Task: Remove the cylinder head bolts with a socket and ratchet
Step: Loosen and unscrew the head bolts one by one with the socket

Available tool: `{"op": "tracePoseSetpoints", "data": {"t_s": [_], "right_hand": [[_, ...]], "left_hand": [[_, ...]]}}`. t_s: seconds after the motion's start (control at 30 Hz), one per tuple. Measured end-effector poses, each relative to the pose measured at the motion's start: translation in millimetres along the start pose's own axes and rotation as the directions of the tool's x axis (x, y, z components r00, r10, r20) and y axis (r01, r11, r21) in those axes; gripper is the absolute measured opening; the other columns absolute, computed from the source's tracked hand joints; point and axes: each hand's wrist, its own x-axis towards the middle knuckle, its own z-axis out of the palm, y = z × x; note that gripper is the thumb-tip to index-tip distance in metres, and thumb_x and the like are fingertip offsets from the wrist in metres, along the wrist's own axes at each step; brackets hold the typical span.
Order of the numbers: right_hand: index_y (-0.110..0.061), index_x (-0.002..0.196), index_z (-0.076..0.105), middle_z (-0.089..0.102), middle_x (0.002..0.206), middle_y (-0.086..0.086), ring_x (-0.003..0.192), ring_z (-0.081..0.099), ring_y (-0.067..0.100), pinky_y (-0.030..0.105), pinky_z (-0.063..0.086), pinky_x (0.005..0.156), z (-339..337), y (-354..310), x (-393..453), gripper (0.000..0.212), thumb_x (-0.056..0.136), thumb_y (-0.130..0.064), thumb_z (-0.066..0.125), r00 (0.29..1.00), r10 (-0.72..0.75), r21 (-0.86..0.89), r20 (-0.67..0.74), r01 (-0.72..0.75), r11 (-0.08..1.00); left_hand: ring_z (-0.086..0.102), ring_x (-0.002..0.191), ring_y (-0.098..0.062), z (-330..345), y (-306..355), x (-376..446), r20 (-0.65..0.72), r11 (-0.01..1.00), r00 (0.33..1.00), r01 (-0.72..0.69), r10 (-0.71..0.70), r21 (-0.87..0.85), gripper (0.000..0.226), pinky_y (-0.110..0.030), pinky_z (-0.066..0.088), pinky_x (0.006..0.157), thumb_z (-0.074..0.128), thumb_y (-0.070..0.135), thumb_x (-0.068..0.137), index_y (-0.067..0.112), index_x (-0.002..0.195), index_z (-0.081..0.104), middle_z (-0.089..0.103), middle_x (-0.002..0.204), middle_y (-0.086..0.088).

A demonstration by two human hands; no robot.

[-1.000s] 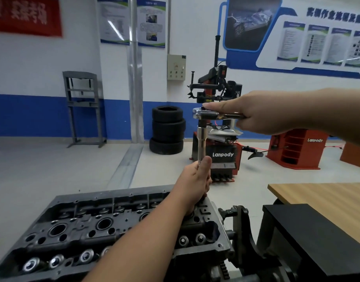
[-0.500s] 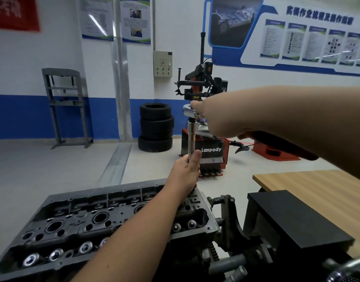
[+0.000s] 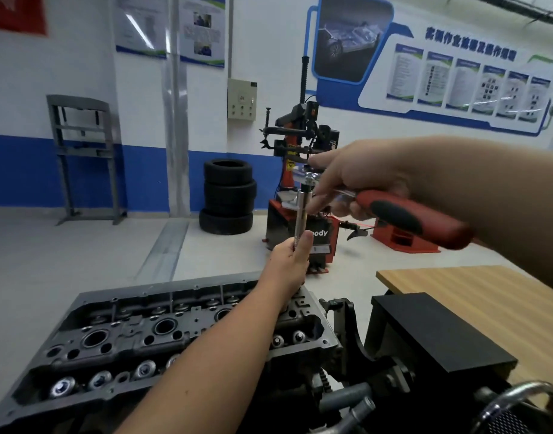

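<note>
Gripping the extension bar low down, the left hand is wrapping its fingers round the shaft with the thumb running up along it, just above the cylinder head. Bar is standing upright, its lower end hidden behind the hand, so can't tell whether a socket is seated on a bolt.

Right hand is holding the ratchet up top: fingers curling round the metal neck near the head of the tool, index finger reaching forward over it. Red and black handle is sticking out toward the camera, right of the bar, angling slightly down. Ratchet head is sitting on the top end of the bar.

Cylinder head is lying uncovered at lower left on an engine stand, with spark plug wells and valve springs showing. Left forearm is crossing over its right half.

Wooden table is sitting at right with a black box at its near edge. Farther back on the floor: a stack of tires, a red tire changer behind the bar, a grey metal frame against the blue and white wall.
</note>
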Motion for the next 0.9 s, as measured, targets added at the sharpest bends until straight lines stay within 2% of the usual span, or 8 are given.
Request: {"op": "tracePoseSetpoints", "data": {"t_s": [0.13, 0.2, 0.33, 0.53, 0.67, 0.73, 0.83, 0.9], "right_hand": [[-0.053, 0.131, 0.052, 0.063, 0.083, 0.012, 0.04, 0.046, 0.011, 0.023, 0.041, 0.039, -16, 21, 7, 0.074, 0.089, 0.007, 0.059, 0.998, -0.032, -0.261, -0.051, 0.018, 0.965], [-0.061, 0.132, 0.047, 0.063, 0.079, 0.011, 0.039, 0.047, 0.012, 0.025, 0.042, 0.04, -21, 27, 12, 0.081, 0.088, 0.005, 0.06, 0.99, -0.123, -0.46, -0.062, 0.081, 0.884], [-0.069, 0.143, 0.019, 0.056, 0.131, -0.009, 0.053, 0.057, 0.002, 0.017, 0.041, 0.045, -31, 24, 24, 0.091, 0.09, -0.005, 0.055, 0.924, -0.382, -0.863, -0.026, 0.172, 0.476], [-0.091, 0.119, 0.005, 0.061, 0.088, -0.013, 0.073, 0.062, 0.015, 0.036, 0.053, 0.066, -43, 28, 33, 0.095, 0.095, -0.01, 0.049, 0.88, -0.468, -0.887, 0.082, 0.278, 0.368], [-0.087, 0.125, 0.011, 0.062, 0.076, -0.013, 0.054, 0.055, 0.002, 0.029, 0.043, 0.054, -50, 33, 35, 0.093, 0.093, -0.009, 0.049, 0.857, -0.5, -0.855, 0.122, 0.346, 0.386], [-0.082, 0.131, 0.013, 0.062, 0.081, -0.023, 0.058, 0.056, -0.001, 0.028, 0.043, 0.056, -51, 35, 37, 0.091, 0.092, -0.007, 0.049, 0.858, -0.494, -0.853, 0.142, 0.36, 0.379], [-0.083, 0.131, 0.013, 0.061, 0.118, -0.011, 0.073, 0.06, 0.007, 0.031, 0.05, 0.069, -56, 35, 42, 0.092, 0.093, -0.009, 0.051, 0.85, -0.495, -0.84, 0.182, 0.396, 0.37], [-0.086, 0.127, 0.015, 0.06, 0.12, -0.018, 0.075, 0.059, 0.002, 0.029, 0.046, 0.069, -60, 34, 46, 0.094, 0.091, -0.008, 0.053, 0.84, -0.5, -0.819, 0.212, 0.432, 0.377]], "left_hand": [[0.044, 0.063, -0.021, -1, 1, 0, 0.003, 1.0, 1.0, -0.01, 0.01, -0.002, 0.073, -0.041, 0.038, 0.066, 0.043, 0.092, 0.066, 0.02, 0.075, 0.047, 0.047, 0.062, 0.002], [0.043, 0.063, -0.02, 0, 1, 0, 0.012, 1.0, 1.0, -0.002, 0.002, -0.01, 0.072, -0.042, 0.038, 0.067, 0.044, 0.091, 0.068, 0.02, 0.075, 0.047, 0.046, 0.062, 0.003], [0.041, 0.06, -0.017, -2, 1, 0, 0.019, 1.0, 1.0, 0.01, -0.009, -0.026, 0.068, -0.042, 0.037, 0.067, 0.044, 0.087, 0.078, 0.019, 0.076, 0.048, 0.046, 0.062, 0.004], [0.037, 0.054, -0.013, -2, 3, -2, 0.03, 0.999, 0.999, 0.03, -0.03, -0.015, 0.063, -0.036, 0.035, 0.06, 0.043, 0.082, 0.077, 0.019, 0.076, 0.045, 0.042, 0.057, 0.008], [0.038, 0.053, -0.011, -2, 2, -1, 0.035, 0.999, 0.998, 0.042, -0.042, -0.011, 0.061, -0.033, 0.036, 0.059, 0.044, 0.079, 0.078, 0.018, 0.076, 0.045, 0.043, 0.056, 0.01], [0.04, 0.05, -0.009, -3, 1, 1, 0.043, 0.999, 0.998, 0.045, -0.045, 0.005, 0.06, -0.032, 0.039, 0.06, 0.044, 0.078, 0.079, 0.018, 0.077, 0.046, 0.045, 0.053, 0.012], [0.039, 0.049, -0.009, -4, 1, 2, 0.064, 0.998, 0.996, 0.062, -0.06, -0.021, 0.059, -0.03, 0.037, 0.058, 0.047, 0.076, 0.078, 0.017, 0.079, 0.045, 0.044, 0.053, 0.012], [0.036, 0.049, -0.01, -4, 1, 3, 0.063, 0.997, 0.996, 0.062, -0.059, -0.046, 0.059, -0.029, 0.034, 0.055, 0.048, 0.075, 0.078, 0.017, 0.08, 0.043, 0.042, 0.054, 0.01]]}}
